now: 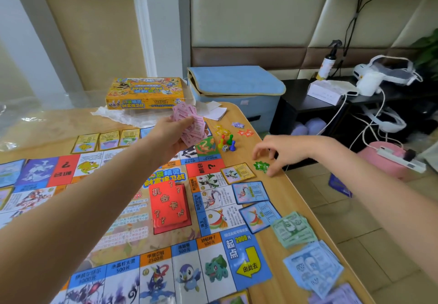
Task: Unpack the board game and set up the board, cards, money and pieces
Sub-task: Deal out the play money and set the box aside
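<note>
Right hand (278,153) hovering at the table's right edge, fingers curled downward in a loose claw, thumb and forefinger a little apart and holding nothing plainly visible; green star-shaped numbered cardboard token (261,166) lying flat on the pale wooden tabletop (279,192) just below the fingertips, toward 7 o'clock from the palm, thumb tip at or nearly at its 3 o'clock rim; contact not certain. No long axis to the token, being a round-ish star, so any pinch direction would serve; probably a short drop and a closing of thumb against forefinger needed.

Left hand (174,135) much farther off, at 10 o'clock from the token, gripping a fanned wad of pink paper banknotes (193,123), so occupied; right hand clearly the nearer and the free one.

Other star tokens, yellow, purple and orange (237,129), at 11 o'clock from the green one, near the coloured plastic pawns and white die (226,142); printed colourful paper game board (123,220) spread flat, red chance-card stack (168,205) at its middle; green banknote pile (294,231) and blue banknote pile (312,268) at 5 o'clock along the table edge; yellow game box (144,93) at 11 o'clock, far side.

Judged stage: setup well along, green token likely to be moved toward its fellows.
</note>
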### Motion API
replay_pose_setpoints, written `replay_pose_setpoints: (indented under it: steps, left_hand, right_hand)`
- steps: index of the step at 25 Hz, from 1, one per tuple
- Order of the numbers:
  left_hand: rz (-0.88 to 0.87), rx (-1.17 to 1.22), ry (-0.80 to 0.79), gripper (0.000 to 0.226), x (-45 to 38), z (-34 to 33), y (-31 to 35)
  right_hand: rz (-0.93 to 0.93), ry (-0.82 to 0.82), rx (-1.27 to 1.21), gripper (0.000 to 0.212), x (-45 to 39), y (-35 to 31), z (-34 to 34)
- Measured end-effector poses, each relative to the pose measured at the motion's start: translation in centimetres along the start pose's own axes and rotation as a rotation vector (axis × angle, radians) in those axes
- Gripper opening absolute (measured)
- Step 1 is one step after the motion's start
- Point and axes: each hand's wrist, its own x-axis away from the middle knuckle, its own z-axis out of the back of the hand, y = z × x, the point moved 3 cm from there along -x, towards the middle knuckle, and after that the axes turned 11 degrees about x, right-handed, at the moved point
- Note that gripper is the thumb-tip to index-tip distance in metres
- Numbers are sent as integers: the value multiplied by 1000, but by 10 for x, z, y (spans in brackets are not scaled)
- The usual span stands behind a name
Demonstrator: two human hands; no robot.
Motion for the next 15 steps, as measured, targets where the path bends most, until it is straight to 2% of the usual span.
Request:
replay_pose_setpoints:
  steps: [2,8,11,15]
  left_hand:
    - [1,-20,-3,35,3,-3,-2]
    - [8,7,-32,36,4,1,0]
    - [6,9,-11,37,0,8,1]
    - [1,-12,-2,35,-3,13,-1]
  right_hand:
    - [18,10,-39,46,3,-4,-9]
    - [24,217,-234,17,-13,9,-9]
    - [-48,280,-268,15,-33,16,-2]
    - [-98,285,-289,16,-56,16,11]
